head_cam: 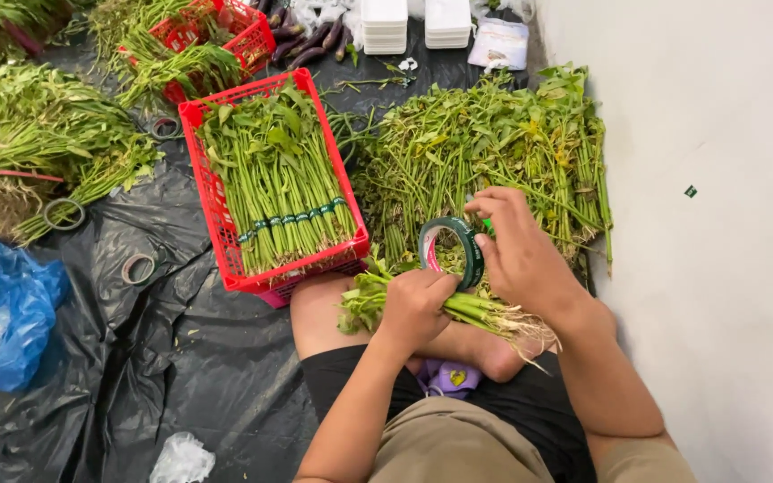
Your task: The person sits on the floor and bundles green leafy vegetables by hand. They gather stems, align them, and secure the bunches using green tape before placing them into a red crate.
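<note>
My left hand (415,304) is closed around a bundle of green leafy stalks (485,312), roots pointing right, held over my crossed legs. My right hand (516,246) grips a roll of green tape (454,250) just above the bundle, fingers over its rim. A red plastic crate (210,192) in front of me holds neatly stacked bundles of the same greens, each banded with green tape. A loose heap of unbundled greens (485,152) lies to the right of the crate, behind my hands.
Black plastic sheeting (172,349) covers the floor. More greens (38,134) lie at left, with tape rolls (138,268) near them, a blue plastic bag (11,313), a second red crate (225,31), aubergines (310,43) and white foam trays (385,25) behind. A white wall (717,224) stands on the right.
</note>
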